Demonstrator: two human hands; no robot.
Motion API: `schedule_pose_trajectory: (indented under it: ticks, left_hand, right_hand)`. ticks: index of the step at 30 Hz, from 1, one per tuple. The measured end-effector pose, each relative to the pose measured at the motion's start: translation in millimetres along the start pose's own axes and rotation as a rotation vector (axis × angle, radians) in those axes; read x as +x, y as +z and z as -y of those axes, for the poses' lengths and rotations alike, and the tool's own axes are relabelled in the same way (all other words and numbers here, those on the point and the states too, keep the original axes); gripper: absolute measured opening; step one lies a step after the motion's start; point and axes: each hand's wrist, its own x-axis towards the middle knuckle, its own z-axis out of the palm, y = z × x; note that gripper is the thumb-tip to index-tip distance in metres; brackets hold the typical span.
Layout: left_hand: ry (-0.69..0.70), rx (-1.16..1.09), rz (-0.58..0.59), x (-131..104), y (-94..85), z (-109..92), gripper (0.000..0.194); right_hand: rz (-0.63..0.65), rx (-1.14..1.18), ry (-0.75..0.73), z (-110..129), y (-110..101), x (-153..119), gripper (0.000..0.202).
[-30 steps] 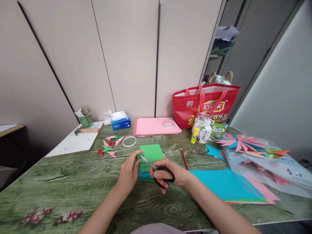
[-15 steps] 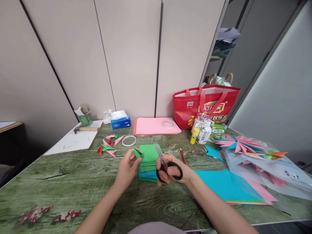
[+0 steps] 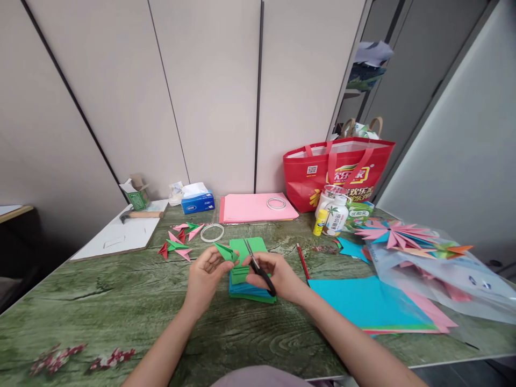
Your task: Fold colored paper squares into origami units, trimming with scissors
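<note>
Pale doors [image 3: 217, 97] rise behind a green wood-patterned bench [image 3: 121, 312], where a person works bare-handed above a stack [image 3: 241, 277] of green and blue paper squares. Thumb and fingers of the left hand [image 3: 205, 279] pinch a folded green piece [image 3: 224, 251] over the stack's left edge. Its pointed end juts up and left past the thumb, above the curled fingers; its other end lies at the thumb tip, just beside the right hand's fingertips. The right hand [image 3: 278, 277], over the stack's right side, has its fingers closed around the black handles of the scissors [image 3: 264, 278], blades angled up across the stack, near the piece; whether the blades are parted is hard to tell. Left of the stack lie pink, red and green folds [image 3: 176, 245] and a tape ring [image 3: 212, 240]; farther left, a hammer [image 3: 147, 214] rests on a white board [image 3: 116, 239]. Beyond the stack are pink sheets [image 3: 245, 207]. To its right, a red pencil [image 3: 302, 261] lies near blue sheets [image 3: 371, 303]; beyond the pencil stands a yellow glue stick [image 3: 320, 222] before a red bag [image 3: 300, 185].
</note>
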Motion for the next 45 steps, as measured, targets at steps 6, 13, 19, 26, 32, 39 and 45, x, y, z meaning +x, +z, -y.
schedule_pose_trajectory:
  ticks: [6, 13, 19, 26, 32, 39, 45]
  left_hand:
    - [0.01, 0.008, -0.122, 1, -3.6, 5, 0.013]
    - [-0.007, 0.019, -0.168, 2, -4.8, 8, 0.013]
    - [-0.038, 0.008, -0.127, 0, -4.0, 8, 0.015]
    - [-0.088, -0.168, -0.026, 1, -0.6, 2, 0.014]
    - [-0.176, -0.3, 0.122, 1, -0.7, -5, 0.033]
    - [-0.209, -0.331, 0.14, 1, -0.9, -3, 0.032]
    - [-0.203, -0.303, 0.154, 2, -0.7, 2, 0.028]
  right_hand:
    - [-0.136, -0.492, -0.129, -9, 4, -1, 0.023]
    - [-0.152, -0.781, -0.129, -17, 5, -3, 0.02]
    - [-0.201, -0.918, -0.125, -20, 4, -4, 0.022]
    - [-0.281, -0.928, 0.028, -14, 2, -2, 0.035]
    - [-0.425, -1.348, 0.436, -7, -22, 4, 0.038]
    - [-0.534, -1.457, 0.796, -9, -59, 5, 0.028]
    - [-0.589, -1.469, 0.767, -15, -62, 3, 0.027]
